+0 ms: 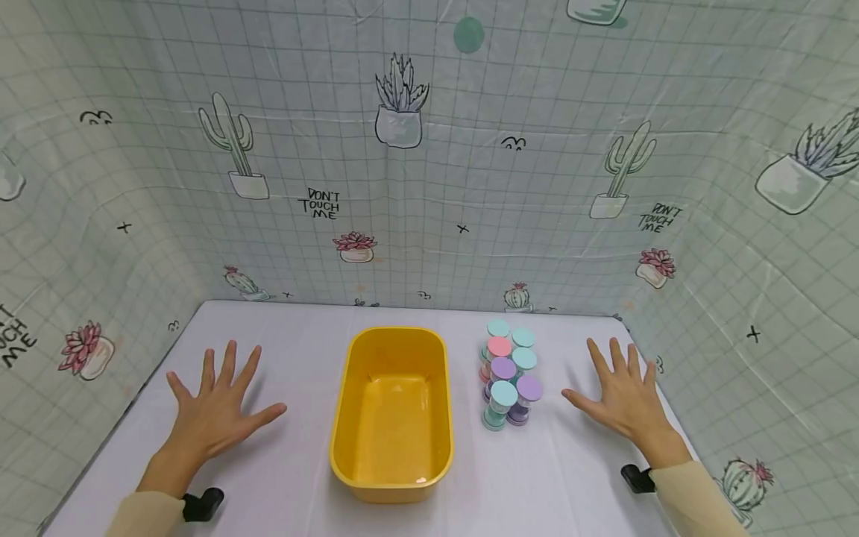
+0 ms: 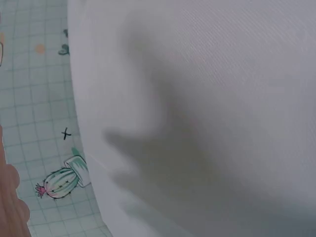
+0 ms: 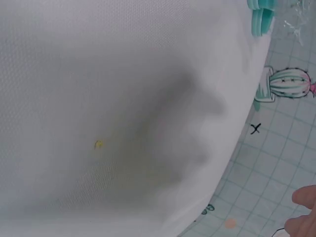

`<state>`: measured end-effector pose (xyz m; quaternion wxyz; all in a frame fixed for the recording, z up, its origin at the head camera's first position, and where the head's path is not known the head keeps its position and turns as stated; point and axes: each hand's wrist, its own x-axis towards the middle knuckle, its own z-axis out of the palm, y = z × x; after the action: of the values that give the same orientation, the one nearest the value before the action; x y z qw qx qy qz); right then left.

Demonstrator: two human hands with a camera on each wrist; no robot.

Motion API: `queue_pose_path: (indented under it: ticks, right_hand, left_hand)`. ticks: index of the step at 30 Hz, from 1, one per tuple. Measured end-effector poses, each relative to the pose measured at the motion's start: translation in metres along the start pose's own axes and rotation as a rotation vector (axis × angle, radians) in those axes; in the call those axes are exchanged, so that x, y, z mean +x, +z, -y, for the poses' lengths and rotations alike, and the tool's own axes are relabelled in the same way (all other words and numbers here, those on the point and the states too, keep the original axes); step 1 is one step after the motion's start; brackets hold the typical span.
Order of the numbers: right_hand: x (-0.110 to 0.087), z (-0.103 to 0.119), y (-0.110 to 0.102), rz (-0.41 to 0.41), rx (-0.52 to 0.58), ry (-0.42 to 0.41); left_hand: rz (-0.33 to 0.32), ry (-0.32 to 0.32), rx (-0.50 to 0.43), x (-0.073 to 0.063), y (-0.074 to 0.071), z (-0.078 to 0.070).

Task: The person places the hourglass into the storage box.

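Observation:
Held out over the left of the white table, my left hand (image 1: pixel 211 414) has its fingers spread and grips nothing. My right hand (image 1: pixel 627 399) is likewise spread out on the right side, holding nothing. Between them stands a deep yellow plastic tub (image 1: pixel 396 436) with rounded corners. Several small sand timers with teal, pink and purple end caps stand upright in a close cluster, among them a teal sand timer (image 1: pixel 503 395) at the front and a purple sand timer (image 1: pixel 529 389) beside it. The cluster lies between the tub and my right hand, nearer the tub.
White cloth covers the table (image 1: pixel 302 462). A hanging sheet (image 1: pixel 429 186) with a grid and cactus prints encloses the back and both sides. Black straps (image 1: pixel 201 505) circle the wrists. A small yellow mark (image 3: pixel 98 144) shows on the table in the right wrist view.

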<state>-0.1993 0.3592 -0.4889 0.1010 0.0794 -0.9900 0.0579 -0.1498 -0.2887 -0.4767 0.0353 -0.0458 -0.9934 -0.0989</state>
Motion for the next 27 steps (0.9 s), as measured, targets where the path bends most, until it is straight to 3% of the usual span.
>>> queue_pose_path:
  ticks: [4,12,20,27]
  right_hand:
    - [-0.001,0.001,-0.002,-0.006,0.023,0.012]
    - [-0.001,0.01,-0.006,0.019,0.19,0.076]
    - [0.002,0.026,0.001,0.055,0.373,0.177]
    - [-0.007,0.048,0.008,0.066,0.558,0.237]
  left_hand:
    - [-0.003,-0.011,-0.058,-0.001,-0.004,-0.013]
    - [-0.075,0.034,-0.223,0.003,-0.013,-0.062]
    - [-0.143,0.09,-0.447,0.002,-0.002,-0.101]
    - [-0.097,0.168,-0.619,0.001,0.008,-0.117]
